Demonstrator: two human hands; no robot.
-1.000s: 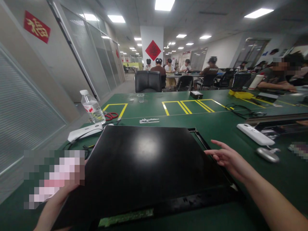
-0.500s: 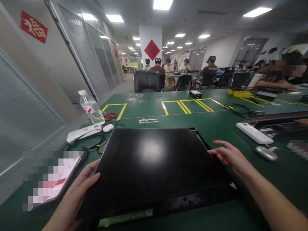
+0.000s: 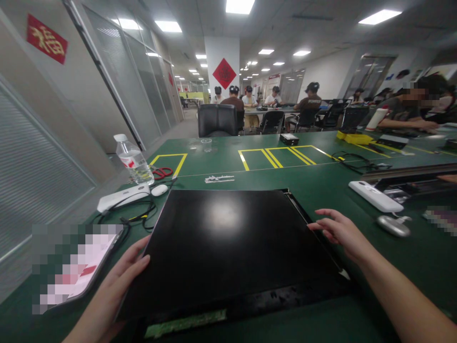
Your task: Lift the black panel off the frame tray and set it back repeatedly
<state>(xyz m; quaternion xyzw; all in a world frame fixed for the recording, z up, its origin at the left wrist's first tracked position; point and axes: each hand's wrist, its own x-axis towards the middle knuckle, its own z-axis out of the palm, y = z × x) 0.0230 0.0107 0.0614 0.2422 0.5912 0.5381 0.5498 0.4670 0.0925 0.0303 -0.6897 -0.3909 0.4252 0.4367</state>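
This looks like an open-plan office doubling as a workshop; glass partitions [image 3: 132, 71] line the left side; bright panels [image 3: 240, 5] stud the ceiling [image 3: 278, 28]; black chairs [image 3: 217, 120] and seated people [image 3: 307, 102] occupy the far end; yellow tape [image 3: 270, 158] marks out bays on the green worktop [image 3: 200, 164].

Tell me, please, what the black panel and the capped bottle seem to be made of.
The black panel looks like plastic or coated glass, smooth and satiny: it reflects a soft, blurred light spot. The capped bottle is probably clear, glossy plastic, judging by its see-through wall.
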